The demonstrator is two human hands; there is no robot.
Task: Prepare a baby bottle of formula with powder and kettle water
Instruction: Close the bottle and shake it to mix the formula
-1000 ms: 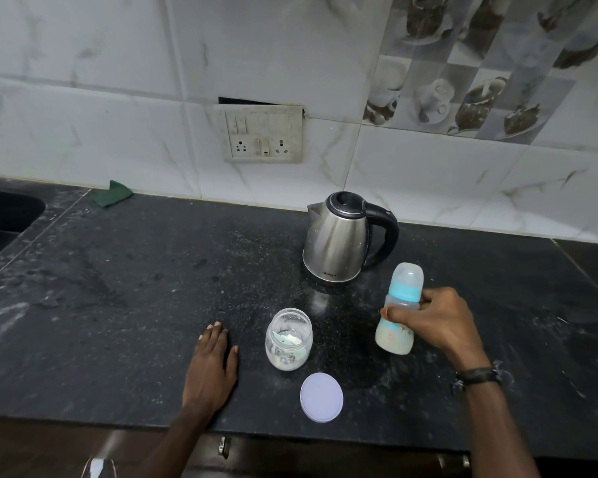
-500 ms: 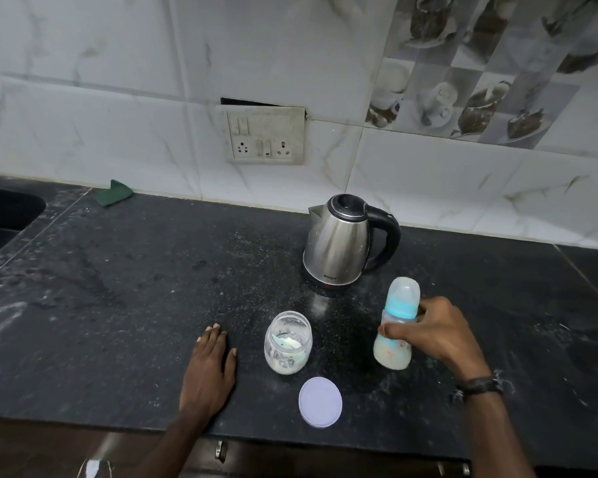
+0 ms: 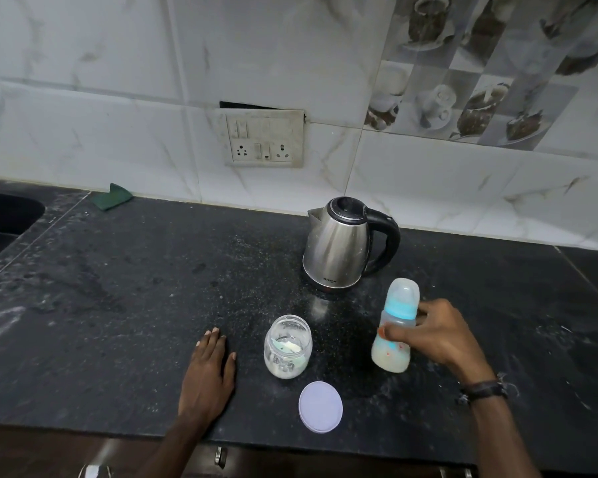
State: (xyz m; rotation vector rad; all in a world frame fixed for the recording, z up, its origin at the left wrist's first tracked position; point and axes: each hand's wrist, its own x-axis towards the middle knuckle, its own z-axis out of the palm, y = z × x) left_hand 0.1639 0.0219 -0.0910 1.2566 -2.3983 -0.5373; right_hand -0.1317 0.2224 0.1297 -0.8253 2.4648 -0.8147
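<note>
Both forearms are bare with no sleeves showing, the right wrist wears a dark band [image 3: 485, 391] like a watch strap or bracelet, and the fingernails are short and pale.

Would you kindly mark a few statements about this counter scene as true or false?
1. The right hand holds the capped baby bottle. True.
2. The powder jar has its lid screwed on. False: the jar is open and the lid lies flat on the counter.
3. The left hand rests flat on the counter. True.
4. The kettle stands left of the jar. False: it stands behind, slightly to the right.
</note>
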